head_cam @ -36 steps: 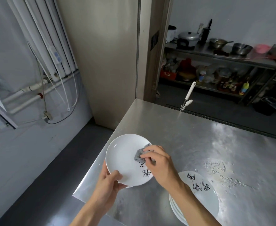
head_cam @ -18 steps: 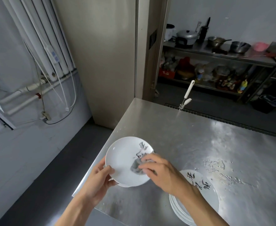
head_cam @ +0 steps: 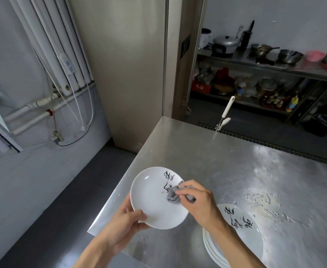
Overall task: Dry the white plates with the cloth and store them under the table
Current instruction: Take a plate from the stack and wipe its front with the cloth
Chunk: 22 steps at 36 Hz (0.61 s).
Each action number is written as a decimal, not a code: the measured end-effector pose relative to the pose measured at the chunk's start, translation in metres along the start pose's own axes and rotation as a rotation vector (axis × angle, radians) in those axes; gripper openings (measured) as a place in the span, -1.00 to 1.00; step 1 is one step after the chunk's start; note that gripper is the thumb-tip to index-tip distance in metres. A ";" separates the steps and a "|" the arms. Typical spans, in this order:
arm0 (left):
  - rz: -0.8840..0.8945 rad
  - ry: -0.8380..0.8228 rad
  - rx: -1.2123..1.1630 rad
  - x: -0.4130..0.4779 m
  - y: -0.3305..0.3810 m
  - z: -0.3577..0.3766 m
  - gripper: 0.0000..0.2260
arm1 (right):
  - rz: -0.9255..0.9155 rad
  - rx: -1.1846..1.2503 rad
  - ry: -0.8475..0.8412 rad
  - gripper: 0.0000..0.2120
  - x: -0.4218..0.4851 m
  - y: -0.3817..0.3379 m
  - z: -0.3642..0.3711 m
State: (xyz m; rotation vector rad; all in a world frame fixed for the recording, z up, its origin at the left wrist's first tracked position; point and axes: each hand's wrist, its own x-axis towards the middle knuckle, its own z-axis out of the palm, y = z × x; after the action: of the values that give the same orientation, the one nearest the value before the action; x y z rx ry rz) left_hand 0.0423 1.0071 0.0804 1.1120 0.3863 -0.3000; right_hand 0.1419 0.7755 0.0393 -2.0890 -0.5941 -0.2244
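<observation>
At the left, the left hand [head_cam: 124, 225] is gripping the white plate [head_cam: 155, 200] by its near rim, thumb lying over the upper face and the remaining fingers going underneath, where their lie cannot be told. The plate is being held clear of the steel table [head_cam: 216, 161], above its near-left corner and tilted up towards the person. In my judgement this keeps the whole inner face open to wiping and keeps it off the tabletop. On that face, beside the black brush-lettering, a small grey cloth [head_cam: 172, 196] is being pressed in a bunched wad. The right hand [head_cam: 197, 202] is pinching it, fingertips drawn together and curled round the fabric, which I judge concentrates pressure on one patch at a time. Further right, a stack of white plates [head_cam: 253, 242] bearing the same lettering is sitting on the table near the front edge, partly hidden by the right forearm. Whether these are waiting or already dried cannot be determined. Just beyond the stack, pale dried residue [head_cam: 259, 200] is marking the steel, a likely reason for working in the air. The storage space under the table is not showing, and no plate is seen there, so I assess the job as being at the drying step.
</observation>
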 end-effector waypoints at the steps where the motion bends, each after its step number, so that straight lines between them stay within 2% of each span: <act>1: -0.030 -0.016 -0.002 -0.001 -0.001 0.000 -0.29 | 0.015 -0.012 0.019 -0.71 0.002 0.003 -0.002; 8: -0.123 0.029 -0.020 0.006 0.007 -0.003 -0.55 | -0.082 -0.003 -0.013 -0.72 0.014 0.001 -0.009; 12: -0.139 0.045 -0.004 0.012 0.007 -0.001 -0.47 | -0.002 0.019 0.014 -0.74 0.020 0.003 -0.010; 15: -0.131 0.105 -0.100 0.022 0.003 -0.003 -0.61 | 0.086 0.052 0.026 -0.75 0.012 -0.003 -0.008; 17: -0.119 0.156 -0.191 0.028 0.001 0.001 -0.67 | 0.080 0.107 -0.066 -0.78 -0.001 -0.013 -0.001; 19: -0.082 0.191 -0.246 0.032 -0.003 0.007 -0.65 | 0.050 0.141 -0.192 -0.82 -0.009 -0.025 0.008; 20: -0.064 0.198 -0.260 0.033 -0.005 0.011 -0.63 | 0.057 0.137 -0.195 -0.84 -0.007 -0.026 0.010; 22: -0.033 0.207 -0.271 0.032 -0.008 0.019 -0.59 | 0.150 0.111 -0.053 -0.83 0.005 -0.022 0.008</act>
State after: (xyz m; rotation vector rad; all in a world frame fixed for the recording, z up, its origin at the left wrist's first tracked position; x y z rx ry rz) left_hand 0.0705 0.9856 0.0669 0.8729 0.6115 -0.1559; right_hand 0.1344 0.7942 0.0526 -2.0262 -0.4685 -0.0494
